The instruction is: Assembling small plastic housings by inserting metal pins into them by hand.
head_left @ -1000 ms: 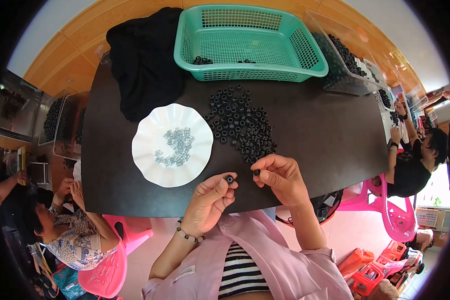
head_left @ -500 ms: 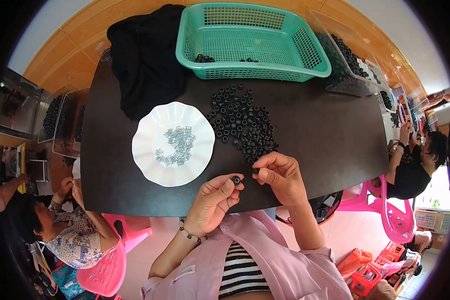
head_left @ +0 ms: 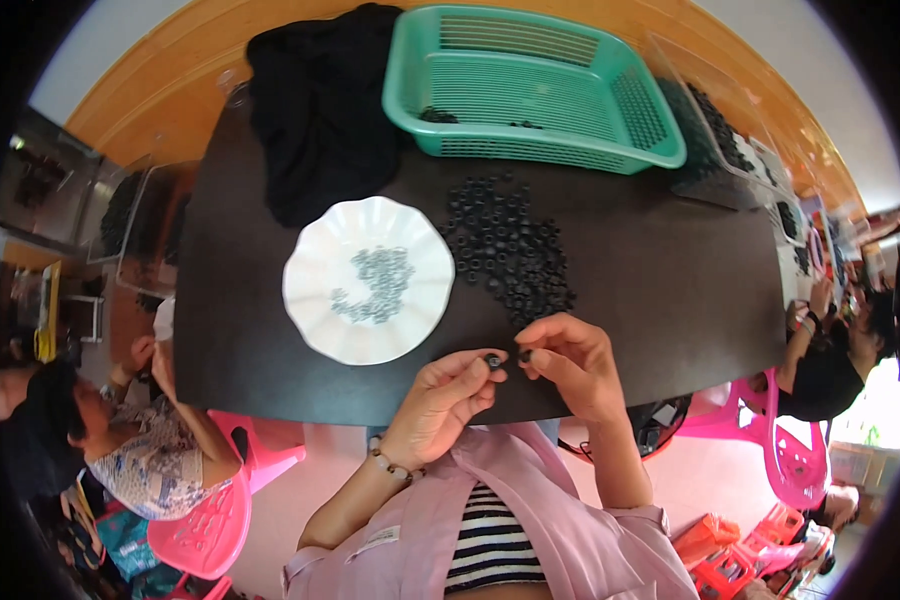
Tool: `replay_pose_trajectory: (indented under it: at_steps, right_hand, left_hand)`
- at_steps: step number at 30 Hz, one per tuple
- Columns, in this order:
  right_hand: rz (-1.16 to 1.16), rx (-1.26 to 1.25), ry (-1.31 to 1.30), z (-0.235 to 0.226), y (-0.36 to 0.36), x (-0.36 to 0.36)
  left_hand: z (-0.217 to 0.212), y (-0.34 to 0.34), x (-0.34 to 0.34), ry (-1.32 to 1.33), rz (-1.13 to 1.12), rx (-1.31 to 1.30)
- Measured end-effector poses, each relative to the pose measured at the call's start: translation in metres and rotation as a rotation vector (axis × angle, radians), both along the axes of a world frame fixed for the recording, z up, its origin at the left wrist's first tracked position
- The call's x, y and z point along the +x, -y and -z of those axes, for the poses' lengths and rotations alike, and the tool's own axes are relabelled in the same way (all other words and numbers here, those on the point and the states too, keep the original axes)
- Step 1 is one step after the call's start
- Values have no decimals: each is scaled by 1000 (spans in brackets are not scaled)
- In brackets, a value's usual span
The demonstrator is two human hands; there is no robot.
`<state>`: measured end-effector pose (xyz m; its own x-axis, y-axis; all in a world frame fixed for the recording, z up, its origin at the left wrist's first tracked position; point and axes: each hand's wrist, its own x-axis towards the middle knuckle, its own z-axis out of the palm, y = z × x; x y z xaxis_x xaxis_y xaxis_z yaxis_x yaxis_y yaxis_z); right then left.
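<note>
Over the table's near edge, my left hand (head_left: 443,397) pinches a small black ring-shaped part (head_left: 492,361) between thumb and fingertips. Close on its right, my right hand (head_left: 577,372) grips a smaller black piece (head_left: 526,356) in a thumb-and-finger pinch; its exact kind is too small to make out. The two parts are a short gap apart. Just beyond my hands lies a loose heap of black ring-shaped parts (head_left: 510,240), with smaller black pieces at its near end. To its left stands a scalloped white plate (head_left: 315,315) holding many small clear pieces (head_left: 380,283).
A green plastic basket (head_left: 545,150) with a few black parts stands at the far edge, beside a black cloth (head_left: 320,110). A clear bin (head_left: 715,170) of black parts sits far right. Other people work at left (head_left: 160,460) and right (head_left: 835,370), near pink chairs (head_left: 205,530).
My hands have come closer together, bringing the small black piece nearer the ring-shaped part. The whole view has shifted slightly, so the table and things on it appear farther right.
</note>
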<state>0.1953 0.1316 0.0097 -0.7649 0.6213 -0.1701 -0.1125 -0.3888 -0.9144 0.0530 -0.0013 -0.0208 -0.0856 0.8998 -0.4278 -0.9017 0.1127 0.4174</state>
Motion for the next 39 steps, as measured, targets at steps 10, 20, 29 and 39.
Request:
replay_pose_trajectory:
  at_steps: [10,20,29,39]
  right_hand:
    - [-123,312,94,-6,1,-1]
    - [-2,97,0,-2,1,-9]
    - [19,80,28,4,-4,-3]
    - [-2,25,-15,8,-2,-3]
  left_hand:
    - [5,4,1,40,17,34]
    - [1,8,-5,8,-2,3]
    - [-1,3,-3,-5,20,0]
    - [0,2,-3,-7,18,18]
